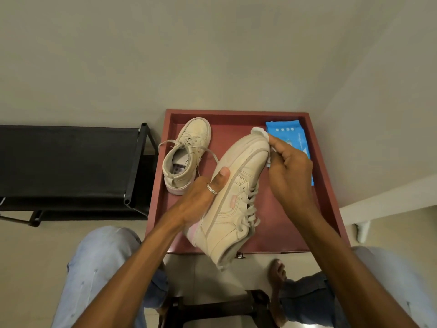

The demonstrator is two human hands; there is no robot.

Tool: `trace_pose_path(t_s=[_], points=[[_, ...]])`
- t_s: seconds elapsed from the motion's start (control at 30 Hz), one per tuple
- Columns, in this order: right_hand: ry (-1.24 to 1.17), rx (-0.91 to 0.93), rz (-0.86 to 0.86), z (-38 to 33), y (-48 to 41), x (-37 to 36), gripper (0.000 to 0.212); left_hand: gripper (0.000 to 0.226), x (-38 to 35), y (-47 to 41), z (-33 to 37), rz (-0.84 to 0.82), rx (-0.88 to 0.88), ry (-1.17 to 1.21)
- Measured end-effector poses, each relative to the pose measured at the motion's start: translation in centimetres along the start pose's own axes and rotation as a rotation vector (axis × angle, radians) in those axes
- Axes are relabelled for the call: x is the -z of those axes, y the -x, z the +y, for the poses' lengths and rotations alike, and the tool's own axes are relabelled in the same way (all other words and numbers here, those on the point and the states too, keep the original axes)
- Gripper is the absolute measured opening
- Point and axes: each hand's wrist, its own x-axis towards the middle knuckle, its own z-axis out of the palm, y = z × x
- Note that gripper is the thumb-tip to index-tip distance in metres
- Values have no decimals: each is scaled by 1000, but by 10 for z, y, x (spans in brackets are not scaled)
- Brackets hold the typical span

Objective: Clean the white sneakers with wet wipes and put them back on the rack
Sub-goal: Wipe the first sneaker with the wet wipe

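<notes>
My left hand (205, 195) grips a white sneaker (234, 195) by its sole side, tilted on its side over the red tray (331, 185), toe pointing away. My right hand (292, 171) presses a white wet wipe (260, 132) against the sneaker's toe. The second white sneaker (186, 152) stands upright at the tray's far left, laces loose. A blue pack of wet wipes (290, 136) lies in the tray's far right corner, partly hidden by my right hand.
A black shoe rack (71, 159) stands left of the tray against the wall. My knees in light jeans flank a black stool frame (212, 306) below. A bare foot (277, 273) rests on the floor. A white ledge (378, 204) runs on the right.
</notes>
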Motion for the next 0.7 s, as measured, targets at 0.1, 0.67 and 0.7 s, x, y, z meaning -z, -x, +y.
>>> trace_pose_path(t_s=[0.1,0.67,0.7], points=[[-86,-150,-46,2,5,-2,42,119,0,6,10,-6,-19,-13],[31,-301,-152,-2,4,28,37,74,6,14,37,111,-107,482],[27,-301,-221,-8,9,26,36,76,6,13,38,111,-105,512]])
